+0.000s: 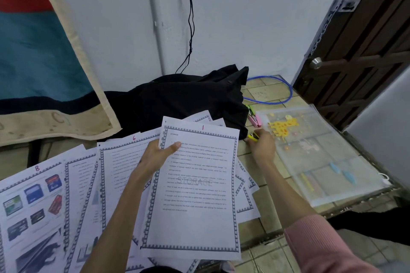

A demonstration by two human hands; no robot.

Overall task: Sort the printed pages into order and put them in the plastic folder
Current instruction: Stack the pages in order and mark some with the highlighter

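Observation:
My left hand (156,157) grips the left edge of a printed page (195,195) with a red 1 at its top, held above the other sheets. Several more printed pages lie fanned on the tiled floor, among them one marked 6 (119,161) and one marked 8 (31,201) with pictures of memory cards. To the right lies the clear plastic folder (321,161) with a yellow giraffe print. My right hand (263,144) is stretched out between the pages and the folder, its fingers pinching a small yellow object (253,137).
A black garment (177,97) is heaped against the wall behind the pages. A pink stapler (255,120) lies beside the folder's far corner, and a blue cable (286,92) loops behind it. A dark wooden door (359,46) stands at right, a hanging rug (44,55) at left.

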